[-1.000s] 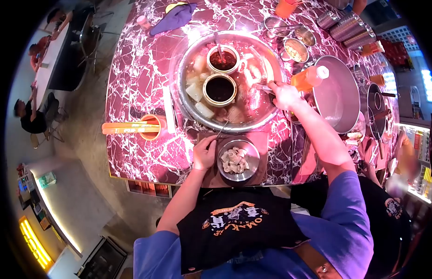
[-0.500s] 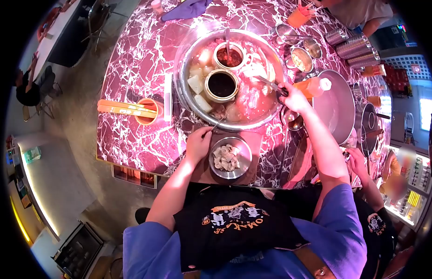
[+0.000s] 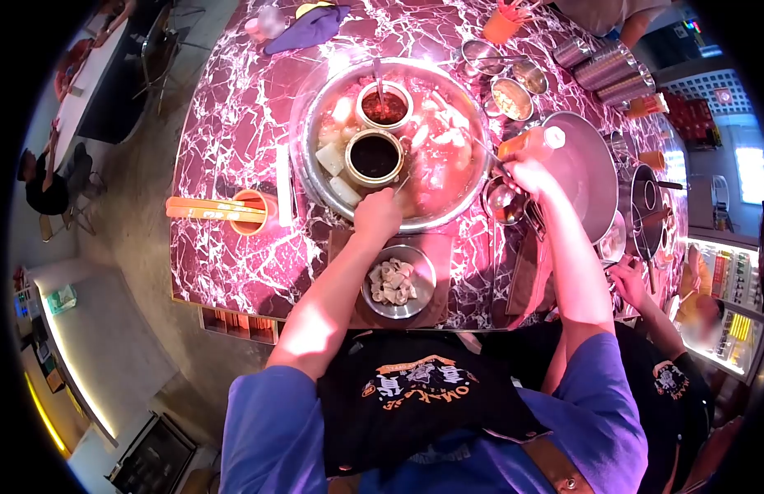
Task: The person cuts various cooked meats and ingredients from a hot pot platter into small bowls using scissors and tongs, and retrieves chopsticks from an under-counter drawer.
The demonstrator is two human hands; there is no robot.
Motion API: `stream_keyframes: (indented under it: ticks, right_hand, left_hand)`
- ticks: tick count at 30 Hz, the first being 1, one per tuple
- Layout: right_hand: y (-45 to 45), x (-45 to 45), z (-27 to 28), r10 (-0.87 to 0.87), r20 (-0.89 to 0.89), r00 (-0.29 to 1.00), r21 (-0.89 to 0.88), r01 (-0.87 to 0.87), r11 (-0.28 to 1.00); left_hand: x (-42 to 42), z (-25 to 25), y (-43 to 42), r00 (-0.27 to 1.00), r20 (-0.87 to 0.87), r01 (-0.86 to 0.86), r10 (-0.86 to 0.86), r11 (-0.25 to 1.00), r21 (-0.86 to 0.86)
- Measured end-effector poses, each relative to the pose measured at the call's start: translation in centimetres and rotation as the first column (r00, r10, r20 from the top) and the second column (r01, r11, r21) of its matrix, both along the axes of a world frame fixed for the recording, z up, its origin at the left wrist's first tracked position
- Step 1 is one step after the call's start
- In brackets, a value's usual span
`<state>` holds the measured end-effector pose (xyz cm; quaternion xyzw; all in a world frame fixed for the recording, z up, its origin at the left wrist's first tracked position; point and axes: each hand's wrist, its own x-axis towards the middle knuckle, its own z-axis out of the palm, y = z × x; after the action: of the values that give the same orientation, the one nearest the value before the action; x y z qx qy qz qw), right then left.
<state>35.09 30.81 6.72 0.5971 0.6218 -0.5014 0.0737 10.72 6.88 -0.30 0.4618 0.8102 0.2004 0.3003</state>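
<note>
A wide metal pan (image 3: pixel 309 177) of broth and food pieces holds two pots, one with red sauce (image 3: pixel 384 107) and one with dark sauce (image 3: pixel 374 156). Over the pan's near rim, my left hand (image 3: pixel 378 214) is closed round a thin metal utensil (image 3: pixel 404 177) that reaches into the broth. At the pan's right side my right hand (image 3: pixel 526 177) grips the dark handle of a metal tool (image 3: pixel 486 151), its far end over the broth. Just below my left hand, a metal bowl (image 3: pixel 427 284) of pale cut pieces stands on a brown mat.
An orange bottle (image 3: pixel 532 143) and a large empty pan (image 3: pixel 592 181) are on the right. Small bowls (image 3: pixel 512 99) stand behind them. An orange cup (image 3: pixel 252 212) with orange sticks is at left. A co-worker's hand (image 3: pixel 629 281) is at the lower right.
My left hand has moved forward and right from beside the bowl to over the pan's near rim, its utensil further into the broth. My right hand has turned slightly at the pan's right side.
</note>
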Motion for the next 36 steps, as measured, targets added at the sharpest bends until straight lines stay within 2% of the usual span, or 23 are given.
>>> stream_keyframes:
  ticks: [2,4,5,6,8,10,12,13,14,16,17,19,21,22,23,24,25,26,28,30,32,34,36]
  right_hand:
    - [-1.8,0.1,2.0,0.164,0.150,0.975,0.231,-0.196,0.953]
    - [-4.4,-1.4,6.9,0.308,0.454,0.836,0.243,-0.449,0.860]
    - [-5.4,-2.1,8.0,0.339,0.571,0.748,0.281,-0.566,0.775]
    - [-5.8,-3.2,8.5,0.347,0.571,0.744,0.277,-0.573,0.771]
    - [-6.7,-5.7,9.3,0.451,0.636,0.626,0.231,-0.712,0.662]
    - [-7.5,-9.2,9.8,0.502,0.651,0.570,0.239,-0.781,0.577]
    - [-7.0,-12.4,9.1,0.586,0.752,0.301,-0.002,-0.889,0.458]
    - [-6.7,-13.2,8.1,0.606,0.762,0.230,-0.032,-0.920,0.390]
    - [-6.6,-14.0,7.3,0.612,0.758,0.226,-0.031,-0.924,0.381]
    - [-6.3,-14.9,5.6,0.670,0.735,0.102,-0.131,-0.949,0.288]
    - [-6.0,-14.8,3.8,0.657,0.743,0.127,-0.091,-0.953,0.289]
    - [-6.1,-13.9,1.8,0.663,0.725,0.186,-0.032,-0.953,0.303]
    - [-6.1,-13.2,1.0,0.664,0.684,0.303,0.053,-0.928,0.369]
    - [-6.1,-12.5,0.5,0.670,0.678,0.301,0.055,-0.930,0.363]
    - [-6.1,-11.5,-0.1,0.656,0.660,0.366,0.110,-0.911,0.397]
    - [-6.2,-10.9,-0.4,0.636,0.641,0.430,0.167,-0.887,0.431]
    - [-6.7,-10.6,0.3,0.654,0.627,0.424,0.137,-0.886,0.443]
    - [-7.0,-10.4,0.4,0.653,0.623,0.430,0.139,-0.883,0.448]
    - [-7.6,-10.0,0.6,0.677,0.587,0.445,0.213,-0.891,0.401]
    - [-7.7,-8.6,0.4,0.671,0.578,0.463,0.240,-0.883,0.403]
    - [-8.1,-6.5,0.1,0.637,0.481,0.602,0.392,-0.798,0.458]
    - [-8.2,-5.1,-0.1,0.628,0.456,0.631,0.392,-0.775,0.495]
    - [-9.2,-4.1,0.5,0.566,0.411,0.714,0.427,-0.700,0.573]
  left_hand:
    - [0.4,-0.1,0.8,0.999,0.043,-0.004,0.003,1.000,0.010]
    - [0.8,-0.5,1.7,0.990,0.141,-0.020,0.013,0.999,0.043]
    - [1.1,-0.5,2.0,0.992,0.129,-0.008,-0.001,0.997,0.073]
    - [1.4,-0.4,2.3,0.991,0.132,-0.017,0.008,0.997,0.069]
    - [2.1,-0.3,2.9,0.991,0.110,0.063,-0.078,0.990,0.130]
    - [3.1,-0.6,3.4,0.991,0.096,0.073,-0.094,0.978,0.197]
    - [4.0,0.2,3.9,0.981,0.039,0.187,-0.191,0.979,0.076]
    - [4.3,-0.2,3.5,0.983,0.067,0.160,-0.172,0.976,0.148]
    - [4.1,0.2,2.8,0.985,0.065,0.151,-0.161,0.978,0.142]
    - [4.0,1.5,1.4,0.981,0.081,0.166,-0.176,0.979,0.121]
    - [3.6,2.8,0.0,0.984,0.134,0.111,-0.115,0.993,0.036]
    - [2.0,5.2,-3.6,0.988,0.114,0.102,-0.102,0.995,0.010]
    - [0.2,5.6,-8.0,0.988,0.155,-0.016,0.009,0.999,0.042]
    - [-0.6,5.0,-10.4,0.973,0.216,-0.115,0.078,0.980,0.164]
    - [-1.3,4.0,-12.6,0.940,0.312,-0.210,0.139,0.956,0.207]
    - [-1.9,4.0,-14.6,0.912,0.364,-0.264,0.189,0.950,0.167]
    - [-2.4,3.4,-16.7,0.841,0.473,-0.330,0.264,0.942,0.062]
    - [-2.2,1.9,-18.5,0.844,0.469,-0.325,0.260,0.944,0.060]
    - [-1.7,-1.2,-21.1,0.673,0.684,-0.533,0.282,0.826,0.184]
    - [-1.5,-1.6,-22.5,0.542,0.771,-0.560,0.335,0.828,0.034]
    - [-0.6,-2.2,-22.8,0.455,0.793,-0.629,0.406,0.777,-0.036]
    - [-0.3,-2.3,-22.8,0.363,0.822,-0.641,0.438,0.758,-0.121]
    - [-0.6,-3.0,-22.6,0.374,0.835,-0.611,0.404,0.784,-0.106]
